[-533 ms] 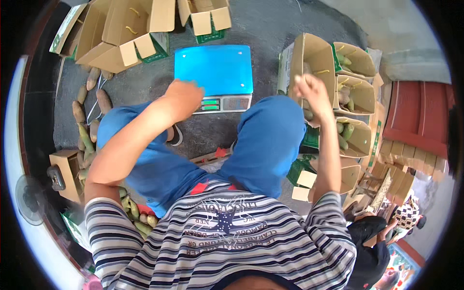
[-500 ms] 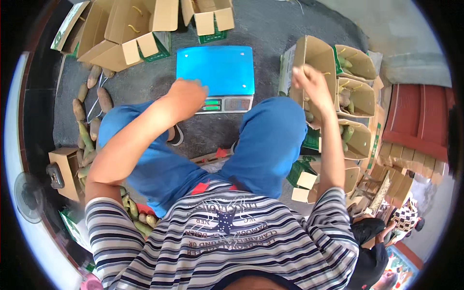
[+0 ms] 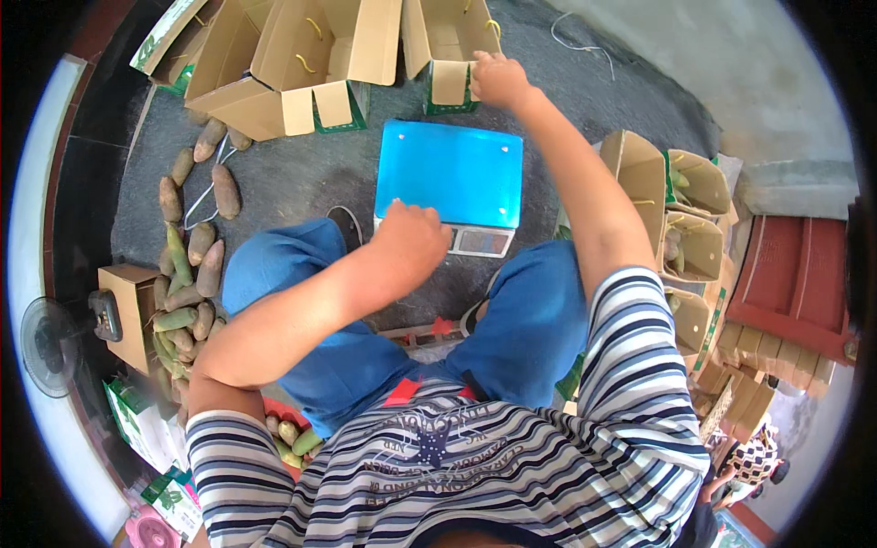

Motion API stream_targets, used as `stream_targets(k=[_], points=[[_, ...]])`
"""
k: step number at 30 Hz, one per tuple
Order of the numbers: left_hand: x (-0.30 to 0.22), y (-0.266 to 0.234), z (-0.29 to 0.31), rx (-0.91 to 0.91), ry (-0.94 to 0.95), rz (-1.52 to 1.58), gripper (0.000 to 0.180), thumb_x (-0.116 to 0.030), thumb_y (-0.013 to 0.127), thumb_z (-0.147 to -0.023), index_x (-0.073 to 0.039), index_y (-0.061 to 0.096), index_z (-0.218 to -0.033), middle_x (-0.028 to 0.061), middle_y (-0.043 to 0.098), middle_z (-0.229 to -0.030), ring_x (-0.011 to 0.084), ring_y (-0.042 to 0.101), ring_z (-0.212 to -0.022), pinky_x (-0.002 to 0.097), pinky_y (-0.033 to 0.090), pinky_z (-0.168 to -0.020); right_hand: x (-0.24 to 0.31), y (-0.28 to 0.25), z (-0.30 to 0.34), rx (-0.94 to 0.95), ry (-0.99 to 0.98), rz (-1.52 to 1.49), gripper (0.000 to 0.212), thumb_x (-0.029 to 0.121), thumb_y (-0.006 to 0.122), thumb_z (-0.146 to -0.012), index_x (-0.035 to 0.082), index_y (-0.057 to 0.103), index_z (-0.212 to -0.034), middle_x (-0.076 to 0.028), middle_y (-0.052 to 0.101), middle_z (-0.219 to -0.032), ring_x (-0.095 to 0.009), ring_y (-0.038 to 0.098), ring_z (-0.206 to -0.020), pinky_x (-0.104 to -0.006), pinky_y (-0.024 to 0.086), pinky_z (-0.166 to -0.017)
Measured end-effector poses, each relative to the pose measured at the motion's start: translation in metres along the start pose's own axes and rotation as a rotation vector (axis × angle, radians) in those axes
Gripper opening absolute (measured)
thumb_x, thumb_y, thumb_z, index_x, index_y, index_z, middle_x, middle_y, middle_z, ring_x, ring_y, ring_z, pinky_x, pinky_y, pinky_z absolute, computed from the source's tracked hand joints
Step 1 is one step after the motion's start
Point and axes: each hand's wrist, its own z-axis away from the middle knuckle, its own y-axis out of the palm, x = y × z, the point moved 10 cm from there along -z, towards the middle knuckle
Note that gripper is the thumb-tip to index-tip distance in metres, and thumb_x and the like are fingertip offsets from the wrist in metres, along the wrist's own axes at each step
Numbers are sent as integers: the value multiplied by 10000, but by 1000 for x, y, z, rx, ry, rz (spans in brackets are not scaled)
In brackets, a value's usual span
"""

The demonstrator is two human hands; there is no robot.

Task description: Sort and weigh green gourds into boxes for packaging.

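Now | right grip: clutching carton | left grip: can't tell | (side box: vegetables)

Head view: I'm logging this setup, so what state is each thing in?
Blue-topped scale, level, near edge partly hidden
Left hand, fingers curled, over the scale's near edge
Upper-middle box, open, front flaps folded outward
Right hand, fingers curled, at that box's edge; grip unclear
Upper-left box, open
Right-side boxes, open, some holding vegetables
Tubers, lying loose
Fan, running or stopped: cannot tell
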Motion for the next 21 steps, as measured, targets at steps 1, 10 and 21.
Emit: stream_targets(k=[1,10,21], points=[[0,-1,1,3,-10,-4,192,-236,620,-751,-70,585,-843,75,564,-777,228,590,-734,355,442,-624,5,6,-5,-5,-9,79,279,254,522,-801,76,666,-961,-81,538,-1107,-280,501,-1068,-416,424,-862],[2,-9,14,-63,-16,88,188,-211,614,-739,-51,582,-831,81,551,-767,225,579,-731,351,436,-633,-11,44,-20,195,112,222,214,160,526,-798,112,689,-927,-50,567,-1113,-241,494,-1072,-377,417,-858],[0,-12,14,-75,-11,77,160,-161,609,-700,-55,576,-816,74,551,-755,224,586,-700,349,445,-602,-5,-124,-10,-434,-98,258,143,188,536,-808,74,617,-782,-67,592,-846,-266,568,-865,-409,472,-670]])
